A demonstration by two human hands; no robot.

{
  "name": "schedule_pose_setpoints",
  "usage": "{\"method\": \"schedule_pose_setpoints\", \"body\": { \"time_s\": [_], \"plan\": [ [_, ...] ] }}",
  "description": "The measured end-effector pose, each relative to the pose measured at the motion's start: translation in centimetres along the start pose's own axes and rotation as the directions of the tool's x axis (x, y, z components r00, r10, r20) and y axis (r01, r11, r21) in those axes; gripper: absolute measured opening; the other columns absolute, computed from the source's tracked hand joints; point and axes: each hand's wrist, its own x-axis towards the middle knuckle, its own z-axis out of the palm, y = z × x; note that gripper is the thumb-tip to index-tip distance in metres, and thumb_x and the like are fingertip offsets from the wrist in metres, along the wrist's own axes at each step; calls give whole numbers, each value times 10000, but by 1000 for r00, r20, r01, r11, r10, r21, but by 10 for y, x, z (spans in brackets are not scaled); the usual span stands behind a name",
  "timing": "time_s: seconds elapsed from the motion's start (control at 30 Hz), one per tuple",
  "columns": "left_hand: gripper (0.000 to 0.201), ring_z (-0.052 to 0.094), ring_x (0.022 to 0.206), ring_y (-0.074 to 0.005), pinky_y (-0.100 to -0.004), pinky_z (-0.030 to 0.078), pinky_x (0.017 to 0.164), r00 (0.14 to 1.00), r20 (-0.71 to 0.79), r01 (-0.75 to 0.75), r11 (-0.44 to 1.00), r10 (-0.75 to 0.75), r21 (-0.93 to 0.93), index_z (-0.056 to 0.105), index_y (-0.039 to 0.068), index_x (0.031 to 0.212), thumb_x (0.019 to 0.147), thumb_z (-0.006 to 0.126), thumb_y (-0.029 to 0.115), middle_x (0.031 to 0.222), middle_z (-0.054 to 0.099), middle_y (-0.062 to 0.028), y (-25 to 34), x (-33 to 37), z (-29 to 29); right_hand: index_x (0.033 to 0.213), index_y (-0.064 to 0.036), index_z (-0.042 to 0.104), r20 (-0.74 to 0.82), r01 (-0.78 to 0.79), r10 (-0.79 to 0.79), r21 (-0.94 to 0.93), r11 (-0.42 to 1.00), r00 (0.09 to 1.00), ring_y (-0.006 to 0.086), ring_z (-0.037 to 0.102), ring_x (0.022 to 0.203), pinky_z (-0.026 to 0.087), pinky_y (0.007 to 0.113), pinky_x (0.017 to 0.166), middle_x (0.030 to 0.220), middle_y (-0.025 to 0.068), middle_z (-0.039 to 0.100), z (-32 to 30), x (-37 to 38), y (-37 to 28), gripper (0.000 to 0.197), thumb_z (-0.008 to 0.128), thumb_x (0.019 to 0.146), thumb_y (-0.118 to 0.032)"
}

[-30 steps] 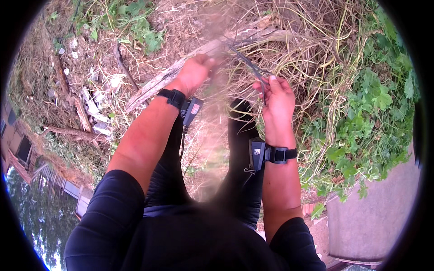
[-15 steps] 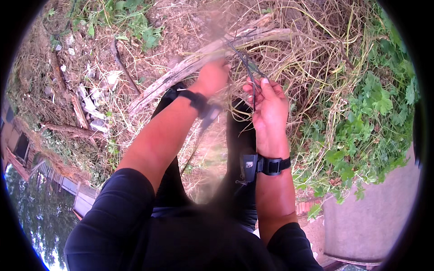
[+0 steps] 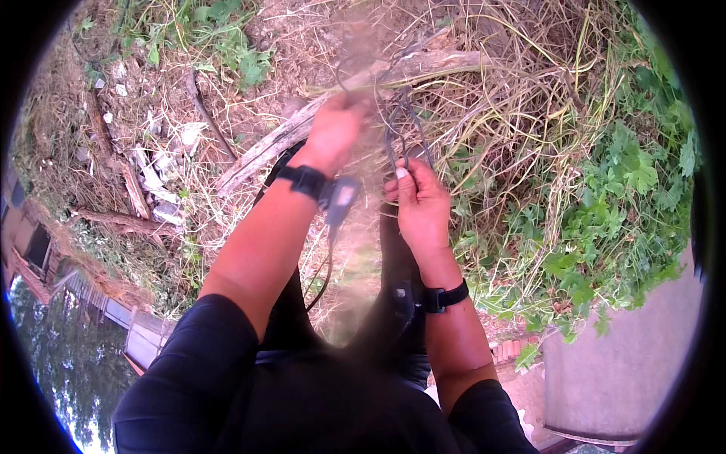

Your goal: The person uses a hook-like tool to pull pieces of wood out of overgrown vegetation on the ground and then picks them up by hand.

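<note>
A thin dark cord [image 3: 412, 117] hangs in loose loops and crossed strands in front of me, over the dry stems. My right hand [image 3: 420, 203] pinches its lower end between thumb and fingers. To the left, my left hand [image 3: 336, 130] is closed, with a loop of the cord rising from its fingertips; a blurred patch partly hides these fingers. Just beyond both hands lies a long weathered branch [image 3: 276, 142], slanting up to the right. It runs into a heap of dry, tangled vines [image 3: 522, 121].
Green leafy vines [image 3: 635, 166] grow along the right. White scraps [image 3: 155, 178] and dark sticks [image 3: 204, 113] lie on the left ground. A grey slab [image 3: 620, 371] is at lower right, beside some red bricks [image 3: 514, 348]. My legs stand close behind the hands.
My right hand has come left and nearer to me, still pinching the cord. My left hand has shifted slightly left, and a cord loop now shows above it.
</note>
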Motion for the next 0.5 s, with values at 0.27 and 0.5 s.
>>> {"method": "schedule_pose_setpoints", "body": {
  "time_s": [0.27,0.5],
  "plan": [
    [346,609,900,-229,-360,502,765,990,130,-21,967,56,-254,428,42,1239,918,557,57,1023,593,-120,12,-30,12,1206,-47,592,207,367,-305,-605,707,930,368,647,918,531,402,816,1059,199,649,14,0,-4,359,597,876,-189],
    [171,641,841,-239,-355,541,745,990,-4,-133,940,139,-314,475,100,991,895,579,5,963,600,-89,10,-38,-26,1220,-53,574,253,316,-193,-693,648,948,328,634,994,514,385,857,1141,196,622,-15,-1,-55,405,621,858,-228]
  ]
}}
